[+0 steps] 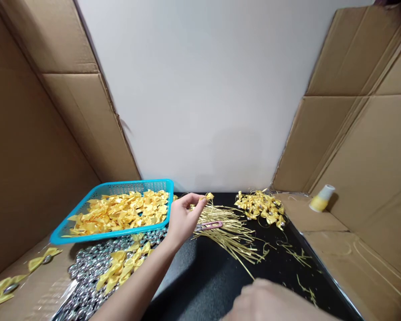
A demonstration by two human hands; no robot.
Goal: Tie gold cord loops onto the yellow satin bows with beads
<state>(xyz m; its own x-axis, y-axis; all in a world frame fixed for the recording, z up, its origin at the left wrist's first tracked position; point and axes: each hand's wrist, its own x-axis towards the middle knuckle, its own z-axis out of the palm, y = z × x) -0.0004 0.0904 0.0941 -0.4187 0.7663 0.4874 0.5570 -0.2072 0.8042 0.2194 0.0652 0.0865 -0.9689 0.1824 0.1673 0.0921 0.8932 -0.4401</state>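
My left hand (pixel 183 218) reaches forward over the black tabletop (pixel 200 276) and pinches a small yellow satin bow (pixel 209 196) between thumb and fingertips. It hovers beside the blue plastic basket (pixel 120 186) heaped with yellow bows (pixel 120 211), just left of a bundle of thin yellow ribbon strips (pixel 232 232). My right hand (pixel 270 301) sits low at the bottom edge, blurred, its fingers not distinguishable. Pink-handled scissors (pixel 210 225) lie on the strips close to the left hand.
A pile of finished bows with silver beads (pixel 260 207) lies at the back right. Silver beads (pixel 90 267) and loose bows (pixel 120 265) spread at front left. A thread spool (pixel 321 198) stands on cardboard at right. Cardboard walls (pixel 364 147) enclose both sides.
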